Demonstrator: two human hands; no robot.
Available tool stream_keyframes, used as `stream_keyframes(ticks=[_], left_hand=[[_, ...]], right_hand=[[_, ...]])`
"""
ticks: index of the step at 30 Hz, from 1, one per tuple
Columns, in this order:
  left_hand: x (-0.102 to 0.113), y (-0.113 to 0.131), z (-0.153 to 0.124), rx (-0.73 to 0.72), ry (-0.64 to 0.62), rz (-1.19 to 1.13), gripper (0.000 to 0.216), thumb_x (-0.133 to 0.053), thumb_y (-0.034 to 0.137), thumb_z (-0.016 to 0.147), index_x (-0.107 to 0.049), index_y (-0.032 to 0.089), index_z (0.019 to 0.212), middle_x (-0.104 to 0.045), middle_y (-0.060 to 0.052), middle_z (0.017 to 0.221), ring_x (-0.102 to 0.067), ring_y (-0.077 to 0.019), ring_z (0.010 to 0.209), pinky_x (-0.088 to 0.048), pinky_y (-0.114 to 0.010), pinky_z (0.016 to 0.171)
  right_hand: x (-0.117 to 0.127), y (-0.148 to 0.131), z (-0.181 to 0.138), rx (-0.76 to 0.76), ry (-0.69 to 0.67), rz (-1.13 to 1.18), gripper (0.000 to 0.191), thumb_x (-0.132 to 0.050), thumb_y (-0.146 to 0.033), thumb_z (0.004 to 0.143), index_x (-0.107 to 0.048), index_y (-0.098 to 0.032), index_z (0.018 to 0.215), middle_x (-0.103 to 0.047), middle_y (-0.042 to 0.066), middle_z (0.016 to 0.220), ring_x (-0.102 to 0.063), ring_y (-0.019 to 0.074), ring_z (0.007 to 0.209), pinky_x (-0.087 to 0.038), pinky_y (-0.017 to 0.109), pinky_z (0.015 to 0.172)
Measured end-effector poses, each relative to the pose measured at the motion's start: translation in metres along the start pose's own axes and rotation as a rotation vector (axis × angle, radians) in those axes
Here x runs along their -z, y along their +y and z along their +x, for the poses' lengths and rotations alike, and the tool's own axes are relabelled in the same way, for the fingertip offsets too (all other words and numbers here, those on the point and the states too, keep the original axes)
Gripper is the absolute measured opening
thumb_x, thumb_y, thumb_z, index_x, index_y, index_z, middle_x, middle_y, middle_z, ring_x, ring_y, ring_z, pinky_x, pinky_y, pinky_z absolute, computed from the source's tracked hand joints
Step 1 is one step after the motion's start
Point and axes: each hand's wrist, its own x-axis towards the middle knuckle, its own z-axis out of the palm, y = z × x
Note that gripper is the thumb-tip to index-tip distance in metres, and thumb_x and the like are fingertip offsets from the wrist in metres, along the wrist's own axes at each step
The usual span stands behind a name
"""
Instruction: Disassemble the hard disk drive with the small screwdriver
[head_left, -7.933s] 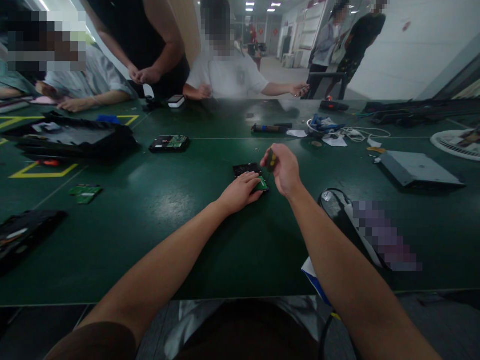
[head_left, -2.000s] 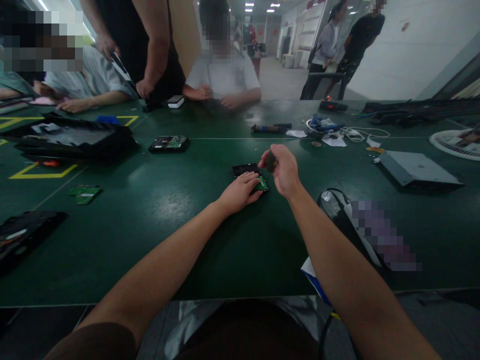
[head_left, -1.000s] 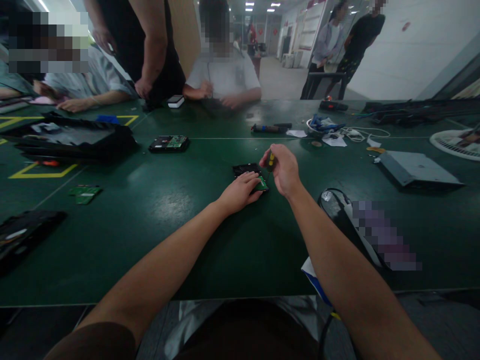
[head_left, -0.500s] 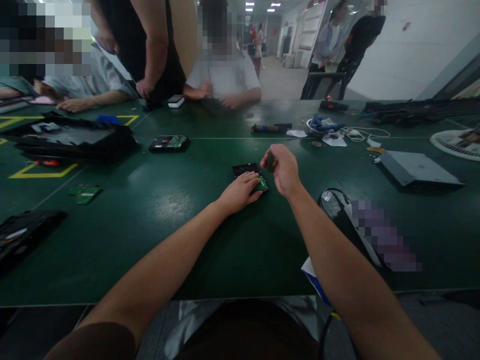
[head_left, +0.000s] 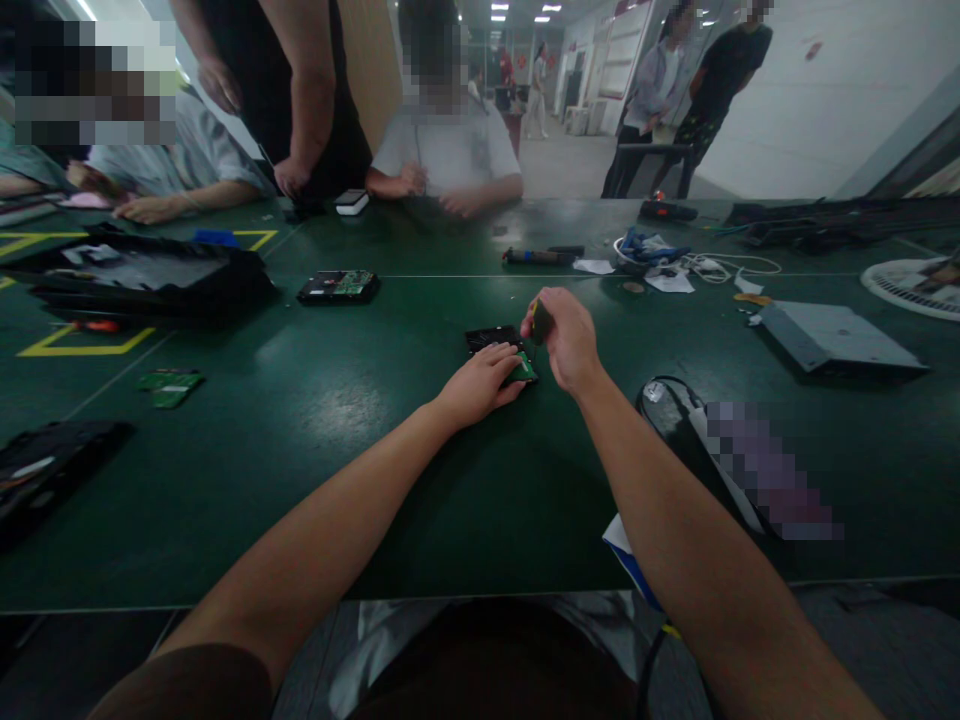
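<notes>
A black hard drive (head_left: 491, 337) with a green circuit board on its near right part lies on the green table in the middle of the head view. My left hand (head_left: 480, 383) is closed over it from the near left, fingers across the top and thumb along the near edge, hiding much of it. Just above its right end, my right hand (head_left: 566, 340) grips the black and yellow handle of a screwdriver (head_left: 539, 320). The thin shaft points down to the drive's right side; its tip cannot be made out.
Another hard drive (head_left: 339, 286) and a loose green circuit board (head_left: 171, 387) lie leftward, near black casings (head_left: 142, 275). On the right are a grey metal box (head_left: 840, 338), a black pouch-like item (head_left: 697, 440) and a white fan grille (head_left: 911, 288). People sit and stand across the table.
The screwdriver handle has turned slightly in my right hand, and more of its yellow shows. My left hand and the hard drive stay in place. A distant person has walked to the right.
</notes>
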Motion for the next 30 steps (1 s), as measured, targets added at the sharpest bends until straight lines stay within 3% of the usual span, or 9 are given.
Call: stream_keyframes(ticks=[5, 11, 18, 25, 28, 30], left_hand=[[0.0016, 0.0018, 0.0004, 0.01, 0.007, -0.01, 0.037, -0.058, 0.039, 0.101, -0.061, 0.016, 0.129, -0.059, -0.017, 0.148, -0.051, -0.0291, 0.144, -0.038, -0.051, 0.123], [-0.0004, 0.0003, 0.0007, 0.012, -0.003, -0.003, 0.038, -0.058, 0.04, 0.101, -0.061, 0.015, 0.129, -0.058, -0.017, 0.149, -0.049, -0.0286, 0.146, -0.037, -0.051, 0.124], [-0.0009, 0.0002, 0.0, 0.007, 0.007, 0.002, 0.038, -0.058, 0.04, 0.101, -0.061, 0.015, 0.129, -0.059, -0.017, 0.148, -0.051, -0.0287, 0.144, -0.038, -0.05, 0.124], [0.0009, 0.0011, 0.0007, 0.007, -0.001, 0.003, 0.037, -0.057, 0.039, 0.102, -0.06, 0.016, 0.13, -0.059, -0.017, 0.148, -0.051, -0.0289, 0.144, -0.037, -0.052, 0.123], [0.0003, 0.0006, 0.0009, 0.008, -0.005, -0.004, 0.038, -0.057, 0.04, 0.102, -0.06, 0.015, 0.13, -0.058, -0.018, 0.149, -0.05, -0.0288, 0.145, -0.037, -0.051, 0.124], [-0.0001, 0.0003, 0.0008, 0.008, -0.009, -0.01, 0.038, -0.057, 0.04, 0.101, -0.06, 0.016, 0.13, -0.058, -0.018, 0.149, -0.05, -0.0287, 0.145, -0.037, -0.051, 0.124]], right_hand=[[-0.0015, -0.0023, -0.0018, -0.049, -0.007, 0.009, 0.041, -0.066, -0.066, 0.087, -0.055, -0.026, 0.083, -0.059, -0.004, 0.068, -0.055, 0.0122, 0.058, -0.048, 0.029, 0.058], [0.0014, -0.0016, 0.0017, -0.068, -0.02, 0.021, 0.056, -0.048, -0.077, 0.09, -0.064, -0.025, 0.08, -0.052, -0.003, 0.064, -0.051, 0.0118, 0.054, -0.044, 0.029, 0.054], [0.0004, 0.0006, -0.0006, -0.022, 0.002, 0.036, 0.041, -0.069, -0.064, 0.086, -0.058, -0.025, 0.081, -0.06, -0.003, 0.073, -0.056, 0.0112, 0.061, -0.05, 0.028, 0.063], [0.0008, -0.0002, 0.0002, -0.041, -0.006, 0.022, 0.044, -0.061, -0.07, 0.088, -0.06, -0.026, 0.087, -0.054, -0.004, 0.067, -0.05, 0.0112, 0.054, -0.043, 0.028, 0.053], [0.0021, 0.0004, 0.0012, -0.031, -0.005, 0.017, 0.05, -0.054, -0.074, 0.09, -0.063, -0.025, 0.083, -0.054, -0.003, 0.069, -0.052, 0.0112, 0.056, -0.044, 0.029, 0.054], [0.002, 0.0005, 0.0009, -0.025, 0.01, 0.002, 0.045, -0.06, -0.07, 0.088, -0.062, -0.025, 0.082, -0.056, -0.003, 0.071, -0.055, 0.0118, 0.059, -0.046, 0.029, 0.057]])
